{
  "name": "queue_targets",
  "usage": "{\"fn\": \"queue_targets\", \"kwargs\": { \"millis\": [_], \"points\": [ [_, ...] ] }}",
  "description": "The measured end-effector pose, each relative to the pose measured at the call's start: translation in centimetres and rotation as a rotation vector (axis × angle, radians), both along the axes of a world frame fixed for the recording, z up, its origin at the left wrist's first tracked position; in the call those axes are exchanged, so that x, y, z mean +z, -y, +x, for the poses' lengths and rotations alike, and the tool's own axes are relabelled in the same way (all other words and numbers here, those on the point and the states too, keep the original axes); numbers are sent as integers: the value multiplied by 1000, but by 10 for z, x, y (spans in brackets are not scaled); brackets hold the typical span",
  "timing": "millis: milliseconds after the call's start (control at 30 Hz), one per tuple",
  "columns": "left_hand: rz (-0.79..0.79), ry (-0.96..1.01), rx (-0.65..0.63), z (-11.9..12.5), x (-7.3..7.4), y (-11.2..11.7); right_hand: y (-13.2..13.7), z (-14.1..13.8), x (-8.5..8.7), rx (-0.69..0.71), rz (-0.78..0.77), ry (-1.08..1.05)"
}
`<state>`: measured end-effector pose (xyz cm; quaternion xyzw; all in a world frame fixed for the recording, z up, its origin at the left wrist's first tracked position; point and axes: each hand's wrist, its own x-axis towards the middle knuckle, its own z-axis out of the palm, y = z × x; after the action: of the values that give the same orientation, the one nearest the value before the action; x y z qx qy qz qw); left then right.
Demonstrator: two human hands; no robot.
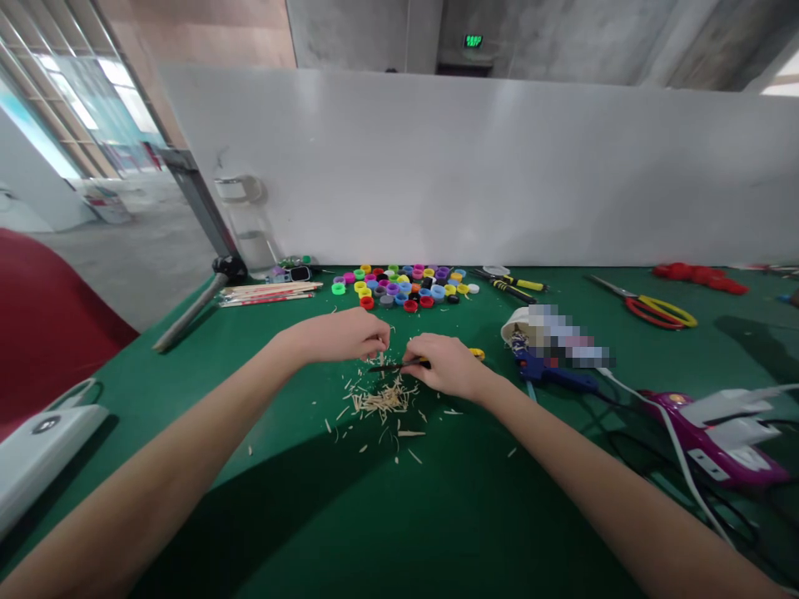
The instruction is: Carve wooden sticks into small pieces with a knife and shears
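Between the fingers of my left hand (349,334) a thin pale wooden stick (382,361) is pinched, its lower end pointing down. My right hand (446,363) is closed round a knife (390,367) whose dark blade points left, across or right beside the stick. A yellow end of its handle shows behind the hand; the rest of the handle is mostly covered. Below both hands lies a loose heap of wood shavings (382,401), with single slivers scattered round it on the green table (280,474).
Colourful bottle caps (393,288) lie behind my hands, with wooden sticks (268,292) to their left. Rightward are pliers (512,289), a blue glue gun (553,374), scissors (649,304), and a purple power strip (717,441) with cables. A white board (437,166) stands along the back edge.
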<state>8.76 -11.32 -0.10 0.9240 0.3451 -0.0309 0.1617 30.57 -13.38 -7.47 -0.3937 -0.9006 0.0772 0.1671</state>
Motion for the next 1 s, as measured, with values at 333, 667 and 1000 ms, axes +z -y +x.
{"fn": "queue_targets", "kwargs": {
  "millis": [333, 667, 1000],
  "points": [
    [-53, 37, -16, 6, -1, 1, -5, -4, -2, 25, -2, 81],
    [-16, 0, 41, -4, -2, -4, 6, 1, -3, 86, -13, 17],
    [-15, 27, -24, 0, -3, -4, 7, -1, -4, 31, 80, -23]
  ]
}}
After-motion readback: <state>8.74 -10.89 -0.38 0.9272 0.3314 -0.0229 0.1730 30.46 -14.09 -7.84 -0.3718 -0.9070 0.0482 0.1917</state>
